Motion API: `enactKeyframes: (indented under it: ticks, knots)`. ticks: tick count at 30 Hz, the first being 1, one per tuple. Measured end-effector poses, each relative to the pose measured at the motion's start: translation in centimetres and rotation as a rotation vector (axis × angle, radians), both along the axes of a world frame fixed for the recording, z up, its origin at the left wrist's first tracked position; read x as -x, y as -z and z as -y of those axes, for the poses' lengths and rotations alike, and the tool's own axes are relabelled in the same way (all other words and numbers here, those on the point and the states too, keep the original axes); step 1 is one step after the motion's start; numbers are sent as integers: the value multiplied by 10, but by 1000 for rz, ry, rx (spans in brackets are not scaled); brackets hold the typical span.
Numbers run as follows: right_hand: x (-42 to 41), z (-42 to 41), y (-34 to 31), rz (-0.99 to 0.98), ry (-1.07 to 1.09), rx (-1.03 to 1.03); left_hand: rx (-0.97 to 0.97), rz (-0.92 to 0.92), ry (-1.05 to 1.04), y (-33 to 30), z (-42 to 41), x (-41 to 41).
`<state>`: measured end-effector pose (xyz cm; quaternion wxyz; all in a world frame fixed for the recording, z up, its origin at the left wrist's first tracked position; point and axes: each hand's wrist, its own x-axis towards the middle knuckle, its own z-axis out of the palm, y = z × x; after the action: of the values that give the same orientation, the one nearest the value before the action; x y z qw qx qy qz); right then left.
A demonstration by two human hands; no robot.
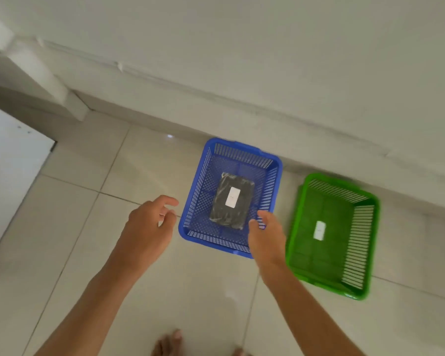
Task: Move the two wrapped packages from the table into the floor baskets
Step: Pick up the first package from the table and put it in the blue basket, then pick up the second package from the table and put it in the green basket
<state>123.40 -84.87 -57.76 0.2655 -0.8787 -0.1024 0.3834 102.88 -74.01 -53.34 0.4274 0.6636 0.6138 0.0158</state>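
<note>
A black wrapped package (230,201) with a white label lies flat inside the blue floor basket (195,181). To its right stands a green basket (370,242), where a green wrapped package (319,242) with a white label seems to lie on the bottom. My left hand (149,222) hovers just left of the blue basket, fingers apart and holding nothing. Over the blue basket's near right corner is my right hand (266,235), also with fingers loose and nothing in it.
Both baskets sit on a pale tiled floor next to a white wall (242,60). A white table corner (13,170) juts in at the left. My bare feet (170,343) show at the bottom edge.
</note>
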Motion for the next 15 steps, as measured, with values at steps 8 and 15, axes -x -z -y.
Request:
enactKeyframes:
  ticks: [8,15]
  knots:
    - [43,34,-450,287,-266,-271,-20,217,-193,-405,38,-3]
    - [96,66,-702,312,-471,-495,-248,330,-254,-654,105,82]
